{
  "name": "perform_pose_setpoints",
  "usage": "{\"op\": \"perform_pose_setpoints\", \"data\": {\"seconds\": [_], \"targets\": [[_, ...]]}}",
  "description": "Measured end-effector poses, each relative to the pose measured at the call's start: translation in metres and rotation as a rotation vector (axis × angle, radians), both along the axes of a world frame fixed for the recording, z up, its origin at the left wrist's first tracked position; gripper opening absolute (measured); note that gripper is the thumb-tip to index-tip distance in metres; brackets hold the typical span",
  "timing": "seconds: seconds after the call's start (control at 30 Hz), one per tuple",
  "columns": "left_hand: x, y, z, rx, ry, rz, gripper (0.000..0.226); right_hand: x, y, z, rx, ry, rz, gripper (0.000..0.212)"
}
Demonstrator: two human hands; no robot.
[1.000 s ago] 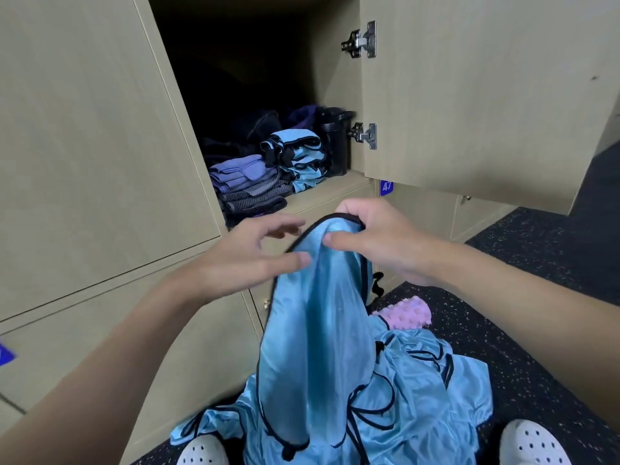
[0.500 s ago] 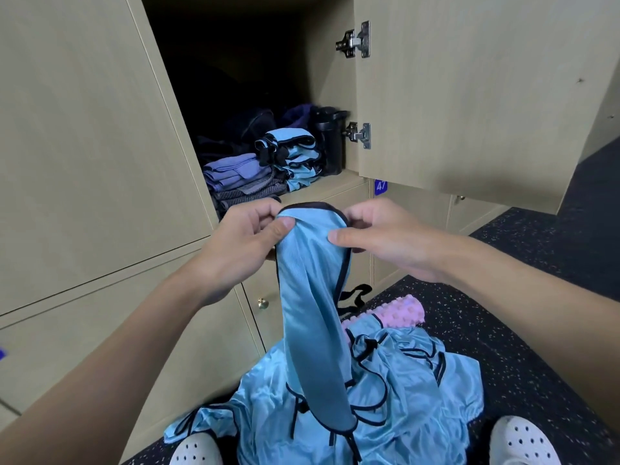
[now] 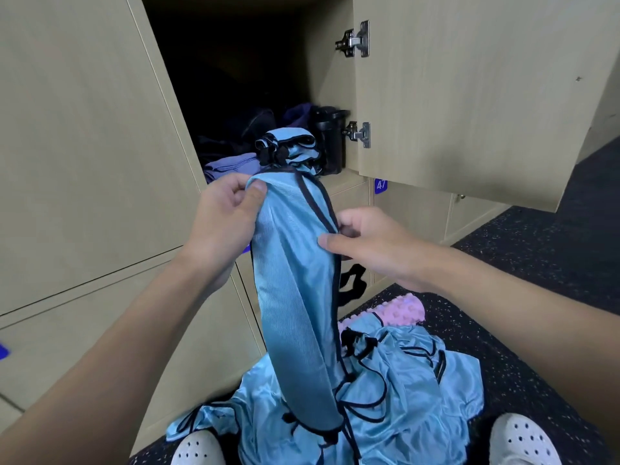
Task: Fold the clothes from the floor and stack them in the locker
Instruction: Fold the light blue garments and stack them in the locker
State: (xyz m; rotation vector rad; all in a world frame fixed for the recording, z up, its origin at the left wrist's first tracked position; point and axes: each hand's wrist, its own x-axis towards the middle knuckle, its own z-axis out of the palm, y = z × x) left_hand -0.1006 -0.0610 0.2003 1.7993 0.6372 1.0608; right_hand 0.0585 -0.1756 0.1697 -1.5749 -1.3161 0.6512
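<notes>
A light-blue garment with black trim (image 3: pixel 295 297) hangs lengthwise in front of me. My left hand (image 3: pixel 224 223) pinches its top left corner. My right hand (image 3: pixel 365 243) pinches its black-edged right side a little lower. A pile of more light-blue clothes (image 3: pixel 402 391) lies on the dark floor under it. The open locker (image 3: pixel 235 95) holds a folded blue stack (image 3: pixel 295 152) and a folded purple stack (image 3: pixel 231 166).
The locker door (image 3: pixel 469 95) stands open to the right. A black bottle (image 3: pixel 330 139) is in the locker's right corner. A pink knobbly roller (image 3: pixel 399 308) lies on the speckled floor (image 3: pixel 536 263). My white shoes (image 3: pixel 523 441) flank the pile.
My hands have lifted the garment higher. My left hand has moved to its top corner, and my right hand has slid down its right edge.
</notes>
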Motion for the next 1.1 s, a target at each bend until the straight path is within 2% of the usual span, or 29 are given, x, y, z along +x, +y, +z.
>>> {"op": "perform_pose_setpoints", "data": {"seconds": [0.03, 0.07, 0.13, 0.17, 0.2, 0.27, 0.37, 0.5, 0.63, 0.67, 0.73, 0.8, 0.83, 0.93, 0.97, 1.0, 1.03, 1.1], "targets": [[0.000, 0.002, -0.001, 0.009, 0.031, -0.012, 0.013, -0.001, 0.001, 0.000, 0.029, 0.005, -0.019, 0.011], [-0.001, 0.002, -0.002, 0.001, 0.085, -0.055, 0.020, -0.002, 0.002, 0.001, 0.052, -0.002, -0.031, 0.011], [-0.002, -0.001, -0.006, 0.039, 0.264, -0.155, 0.048, -0.005, 0.003, 0.002, 0.073, -0.045, -0.031, 0.014], [-0.002, -0.003, -0.009, 0.070, 0.339, -0.186, 0.050, -0.007, 0.002, 0.002, 0.070, -0.067, -0.023, 0.016], [-0.001, -0.005, -0.011, 0.079, 0.372, -0.212, 0.039, -0.008, 0.002, 0.002, 0.065, -0.078, -0.010, 0.017], [0.000, -0.009, -0.010, 0.067, 0.310, -0.210, 0.005, -0.009, 0.003, 0.002, 0.072, -0.077, 0.007, 0.017], [-0.001, -0.006, -0.006, 0.104, 0.193, -0.120, 0.013, -0.007, 0.001, 0.003, 0.024, -0.065, 0.031, 0.010], [-0.005, 0.000, 0.002, 0.160, 0.058, 0.009, 0.021, -0.004, -0.002, 0.000, -0.108, -0.157, 0.086, 0.010], [-0.017, 0.020, 0.011, 0.117, -0.107, 0.231, 0.024, 0.001, -0.001, 0.001, -0.052, -0.082, 0.026, 0.016], [-0.021, 0.024, 0.011, 0.133, -0.101, 0.275, 0.025, 0.001, -0.001, 0.002, -0.036, -0.059, 0.020, 0.017], [-0.024, 0.029, 0.008, 0.229, 0.039, 0.317, 0.023, 0.001, 0.000, 0.004, -0.002, -0.054, 0.009, 0.012], [-0.021, 0.023, 0.004, 0.310, 0.225, 0.217, 0.006, 0.000, 0.002, 0.003, 0.035, -0.065, -0.006, 0.010], [-0.019, 0.017, 0.001, 0.320, 0.287, 0.121, 0.015, -0.002, 0.002, 0.003, 0.046, -0.072, -0.003, 0.010], [-0.014, 0.002, -0.004, 0.226, 0.396, -0.288, 0.069, -0.010, 0.003, 0.003, 0.063, -0.097, 0.032, 0.006], [-0.011, -0.003, -0.005, 0.200, 0.451, -0.368, 0.078, -0.012, 0.003, 0.003, 0.071, -0.109, 0.040, 0.008], [-0.009, -0.006, -0.008, 0.185, 0.497, -0.406, 0.079, -0.013, 0.004, 0.004, 0.075, -0.119, 0.047, 0.010], [-0.008, -0.007, -0.012, 0.166, 0.523, -0.426, 0.069, -0.013, 0.004, 0.004, 0.074, -0.123, 0.050, 0.009], [-0.005, -0.007, -0.015, 0.130, 0.539, -0.431, 0.035, -0.012, 0.003, 0.005, 0.060, -0.114, 0.049, 0.005]]}}
